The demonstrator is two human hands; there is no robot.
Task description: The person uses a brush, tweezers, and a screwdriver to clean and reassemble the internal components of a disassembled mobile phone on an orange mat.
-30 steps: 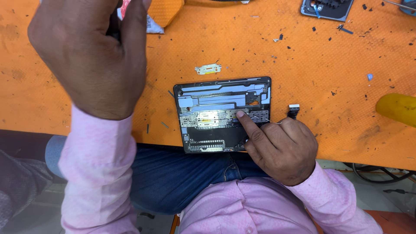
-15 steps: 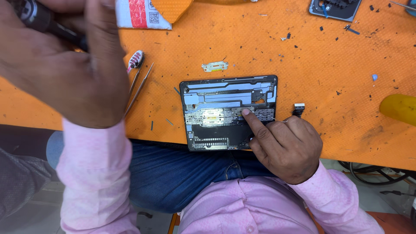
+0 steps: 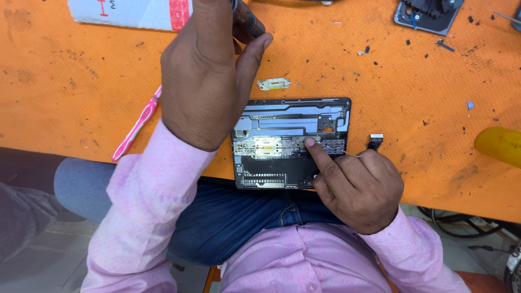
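An opened dark tablet (image 3: 282, 116) lies on the orange mat (image 3: 412, 92) near its front edge, its inner boards showing. My right hand (image 3: 358, 184) rests on its right side, the index finger pressing on the middle strip of the board. My left hand (image 3: 203, 70) hovers above the tablet's upper left corner, closed around a dark-handled screwdriver (image 3: 248, 21) whose handle end sticks out past the thumb. The tool's tip is hidden under the hand.
A small metal bracket (image 3: 274, 83) lies just above the tablet. A pink toothbrush (image 3: 135, 126) lies to the left, a white and red box (image 3: 130, 12) at the top left. A small connector (image 3: 375, 140), a yellow object (image 3: 499, 145) and another device part (image 3: 426, 12) sit to the right.
My left hand has swung from the far left toward the middle with the screwdriver and now hangs over the tablet's upper left corner. My right finger has stayed on the board.
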